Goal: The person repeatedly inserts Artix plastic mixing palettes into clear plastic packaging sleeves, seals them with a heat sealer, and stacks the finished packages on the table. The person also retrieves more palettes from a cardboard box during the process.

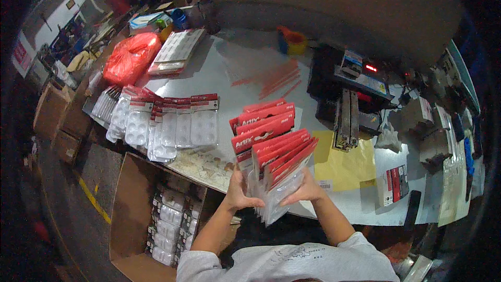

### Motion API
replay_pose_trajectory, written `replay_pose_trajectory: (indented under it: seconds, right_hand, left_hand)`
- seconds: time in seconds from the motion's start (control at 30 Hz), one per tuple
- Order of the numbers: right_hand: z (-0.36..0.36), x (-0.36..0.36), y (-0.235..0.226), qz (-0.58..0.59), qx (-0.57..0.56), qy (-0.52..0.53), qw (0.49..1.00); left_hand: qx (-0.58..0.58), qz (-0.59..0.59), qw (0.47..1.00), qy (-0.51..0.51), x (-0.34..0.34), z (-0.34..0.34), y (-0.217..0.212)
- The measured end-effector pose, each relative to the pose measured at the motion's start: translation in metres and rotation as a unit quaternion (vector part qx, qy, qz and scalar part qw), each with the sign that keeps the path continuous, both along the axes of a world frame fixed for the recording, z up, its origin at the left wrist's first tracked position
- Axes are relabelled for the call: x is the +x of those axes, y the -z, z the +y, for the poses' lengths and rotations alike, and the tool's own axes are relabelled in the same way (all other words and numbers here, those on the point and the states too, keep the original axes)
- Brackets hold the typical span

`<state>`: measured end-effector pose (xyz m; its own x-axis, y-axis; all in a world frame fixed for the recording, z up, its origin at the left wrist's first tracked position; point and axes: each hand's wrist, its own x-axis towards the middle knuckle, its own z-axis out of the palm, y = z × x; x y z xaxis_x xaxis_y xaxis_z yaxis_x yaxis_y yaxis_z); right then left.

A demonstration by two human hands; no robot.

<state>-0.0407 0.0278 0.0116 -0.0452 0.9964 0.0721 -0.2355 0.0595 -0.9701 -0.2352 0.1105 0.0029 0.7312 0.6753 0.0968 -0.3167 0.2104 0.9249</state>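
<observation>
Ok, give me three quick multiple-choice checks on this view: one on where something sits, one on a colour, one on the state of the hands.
1. Where is the open cardboard box?
A. On the table by the sealing machine
B. On the floor to the person's left
C. Beside the yellow cup

2. What colour are the header cards on the fanned packets?
A. Red
B. Green
C. Blue

3. How do the hands stand?
A. Both flat on the table
B. Only the right hand holds packets
C. The left hand and right hand grip the packets together

Answers: 1 B, it stands below the table edge at lower left. 2 A, red strips top each packet. 3 C, both hands close on the bundle from either side.
</observation>
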Motion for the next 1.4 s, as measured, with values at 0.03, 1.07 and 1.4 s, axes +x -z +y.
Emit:
replay_pose_trajectory:
  seconds: [0.03,1.07,1.4]
  right_hand:
    - [0.001,0.002,-0.001,0.045,-0.025,-0.022,0.998]
    - [0.029,0.024,0.028,-0.131,-0.027,-0.124,0.983]
    - [0.172,-0.049,0.015,0.043,-0.040,-0.095,0.994]
  left_hand:
    - [0.043,-0.004,0.999,-0.017,0.000,0.004,-0.003]
    - [0.194,0.116,0.974,-0.031,0.006,0.032,0.031]
    - [0.156,0.204,0.955,-0.150,-0.040,0.153,-0.019]
